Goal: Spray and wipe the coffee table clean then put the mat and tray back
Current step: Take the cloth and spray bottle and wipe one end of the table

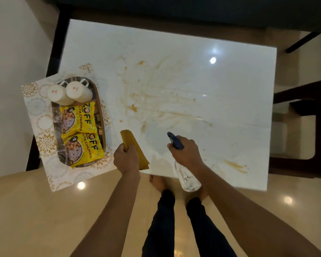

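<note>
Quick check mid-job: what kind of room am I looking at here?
Probably a home living room: a low white glossy coffee table stands on polished beige floor tiles, and an oval wooden tray on it holds two upturned white mugs and yellow snack packets.

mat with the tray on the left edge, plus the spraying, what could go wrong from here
1. The mat overhangs the coffee table; a nudge from wiping might tip the tray and its cups off.
2. Spray from the spray bottle in the right hand may wet the snack packets.
</note>
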